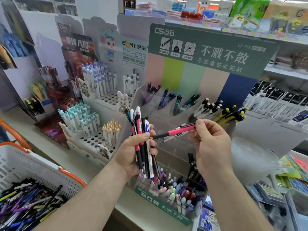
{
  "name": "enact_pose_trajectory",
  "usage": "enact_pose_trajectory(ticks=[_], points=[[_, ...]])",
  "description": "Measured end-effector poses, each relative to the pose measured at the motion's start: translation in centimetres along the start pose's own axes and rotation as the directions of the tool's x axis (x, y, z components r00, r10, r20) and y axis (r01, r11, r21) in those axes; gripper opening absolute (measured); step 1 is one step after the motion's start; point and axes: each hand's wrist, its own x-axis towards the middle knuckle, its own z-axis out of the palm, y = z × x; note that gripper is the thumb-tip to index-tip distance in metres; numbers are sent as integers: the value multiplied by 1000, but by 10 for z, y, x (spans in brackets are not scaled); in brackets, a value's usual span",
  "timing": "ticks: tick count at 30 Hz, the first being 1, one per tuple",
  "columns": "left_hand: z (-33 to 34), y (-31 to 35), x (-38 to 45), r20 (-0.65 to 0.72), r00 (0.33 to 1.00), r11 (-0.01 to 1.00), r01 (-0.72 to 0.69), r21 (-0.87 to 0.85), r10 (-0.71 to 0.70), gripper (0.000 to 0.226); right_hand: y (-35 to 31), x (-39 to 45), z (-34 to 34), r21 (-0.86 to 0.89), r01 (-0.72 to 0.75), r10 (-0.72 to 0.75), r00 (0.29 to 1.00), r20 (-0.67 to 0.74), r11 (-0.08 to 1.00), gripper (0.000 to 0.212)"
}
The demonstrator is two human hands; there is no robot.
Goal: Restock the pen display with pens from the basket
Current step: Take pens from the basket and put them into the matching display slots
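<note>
Your left hand (pixel 133 152) was clamped round a bunch of pens (pixel 141 139); your right hand (pixel 211 142) pinched a pink pen (pixel 180 131) before the pen display (pixel 191 114).

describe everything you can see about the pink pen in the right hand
The pink pen has a bright pink barrel, a black grip section toward its tip and looks like plastic. It lies nearly level, tip pointing left toward the bundle of pens in the left hand. The right hand pinches its back end between thumb and fingers, in front of the clear display.
</note>
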Motion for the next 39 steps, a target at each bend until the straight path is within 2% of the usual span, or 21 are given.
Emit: enact_pose_trajectory(ticks=[5, 10, 12, 15, 18, 21, 24, 26, 29, 31, 34, 36, 39], points=[[10, 8, 5, 103, 995, 977, 23, -213, -1, 66, 1, -5, 3, -14, -18, 18, 1000, 3, 1000, 11], [14, 9, 10, 298, 953, 877, 183, -444, -47, 47, -4, -8, 4, 75, -103, 102, 994, 26, 992, 11], [16, 8, 12, 314, 946, 858, 225, -463, -79, 42, -7, -10, 2, 160, -149, 145, 989, 34, 976, 10], [22, 2, 14, 259, 960, 884, 211, -418, -107, 51, -12, -12, -7, 200, -152, 154, 988, 2, 968, 17], [27, -7, 19, 162, 981, 945, 153, -290, -109, 62, -22, -10, -25, 185, 8, 19, 990, -143, 983, 24], [31, -14, 23, 132, 984, 968, 147, -206, -121, 68, -35, -5, -50, -6, 260, -246, 907, -342, 966, 27], [36, -23, 25, 119, 984, 981, 146, -126, -131, 74, -37, -3, -69, -317, 349, -459, 786, -414, 882, 22], [40, -28, 24, 123, 983, 985, 146, -88, -135, 75, -31, -2, -79, -487, 346, -556, 731, -396, 802, 21], [42, -33, 23, 136, 978, 985, 164, -59, -155, 74, -17, 0, -88, -743, 330, -684, 693, -228, 582, 14], [42, -34, 22, 142, 975, 982, 182, -50, -173, 69, -8, 2, -87, -792, 319, -664, 734, -141, 521, 15], [42, -36, 18, 120, 977, 984, 178, -7, -176, 52, 1, 6, -82, -801, 270, -513, 857, -52, 534, 18], [43, -37, 16, 116, 978, 985, 174, 18, -175, 49, 8, 11, -81, -864, 215, -441, 897, -9, 455, 13], [41, -36, 12, 116, 978, 984, 170, 60, -176, 51, 17, 16, -85, -943, 103, -372, 928, -23, 317, 10]])
